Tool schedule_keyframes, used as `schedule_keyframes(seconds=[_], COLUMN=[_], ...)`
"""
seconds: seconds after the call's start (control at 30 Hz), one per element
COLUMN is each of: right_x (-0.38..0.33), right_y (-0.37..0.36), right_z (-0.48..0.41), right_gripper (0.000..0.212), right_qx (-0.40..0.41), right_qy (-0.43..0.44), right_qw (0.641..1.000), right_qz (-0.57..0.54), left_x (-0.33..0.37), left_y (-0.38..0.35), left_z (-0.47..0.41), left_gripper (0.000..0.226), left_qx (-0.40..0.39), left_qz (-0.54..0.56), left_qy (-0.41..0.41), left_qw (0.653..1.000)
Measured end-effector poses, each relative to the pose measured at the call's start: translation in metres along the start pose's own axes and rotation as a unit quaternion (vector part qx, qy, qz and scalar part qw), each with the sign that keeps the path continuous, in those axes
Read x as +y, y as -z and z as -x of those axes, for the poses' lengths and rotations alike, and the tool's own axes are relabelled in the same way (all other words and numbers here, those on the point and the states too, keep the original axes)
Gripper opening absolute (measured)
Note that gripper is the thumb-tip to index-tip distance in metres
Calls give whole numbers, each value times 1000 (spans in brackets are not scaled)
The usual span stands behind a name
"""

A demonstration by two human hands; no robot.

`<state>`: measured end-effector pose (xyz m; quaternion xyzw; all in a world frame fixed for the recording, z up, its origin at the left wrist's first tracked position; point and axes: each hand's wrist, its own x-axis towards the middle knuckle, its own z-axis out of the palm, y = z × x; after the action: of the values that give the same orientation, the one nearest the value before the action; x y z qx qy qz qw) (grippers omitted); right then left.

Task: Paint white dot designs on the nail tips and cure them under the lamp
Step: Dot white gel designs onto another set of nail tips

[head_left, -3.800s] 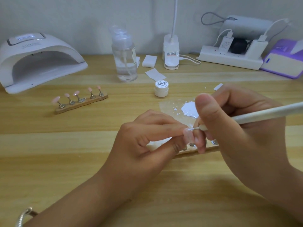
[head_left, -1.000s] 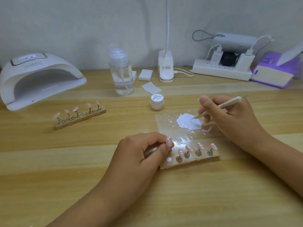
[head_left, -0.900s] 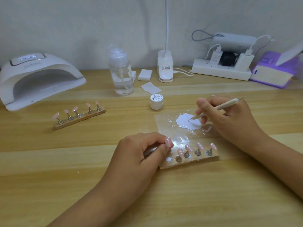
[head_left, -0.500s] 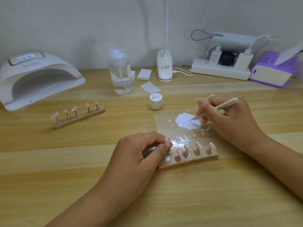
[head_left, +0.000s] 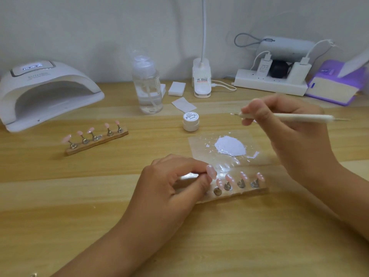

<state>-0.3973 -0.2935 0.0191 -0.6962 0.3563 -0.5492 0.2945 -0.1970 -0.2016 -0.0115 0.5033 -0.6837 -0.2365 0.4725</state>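
Left hand [head_left: 169, 188] pinches a pink nail tip [head_left: 211, 171]; right hand [head_left: 289, 132] grips the dotting tool [head_left: 299, 117] above white paint [head_left: 230, 145]

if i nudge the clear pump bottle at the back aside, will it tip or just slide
The pump bottle is tall on a narrow base, so a push near its top would probably tip it; low down it should slide on the smooth wooden table. Clear liquid seems to fill its lower part, which likely steadies it.
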Motion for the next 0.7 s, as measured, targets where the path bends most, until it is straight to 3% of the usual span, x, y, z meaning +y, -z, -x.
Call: schedule_keyframes(seconds=[0.27,0.7], right_x=[-40,-36], right_y=[-29,-33], right_z=[33,42], right_gripper=[41,36], right_qx=[-63,-69], right_qy=[-23,-11], right_qw=[987,988], right_qz=[-146,-136], left_x=[7,8], left_y=[0,-1], left_z=[-1,-1], left_gripper=[11,14], left_qx=[17,3], left_qz=[15,20], left_qy=[-75,-74], left_qw=[997,997])
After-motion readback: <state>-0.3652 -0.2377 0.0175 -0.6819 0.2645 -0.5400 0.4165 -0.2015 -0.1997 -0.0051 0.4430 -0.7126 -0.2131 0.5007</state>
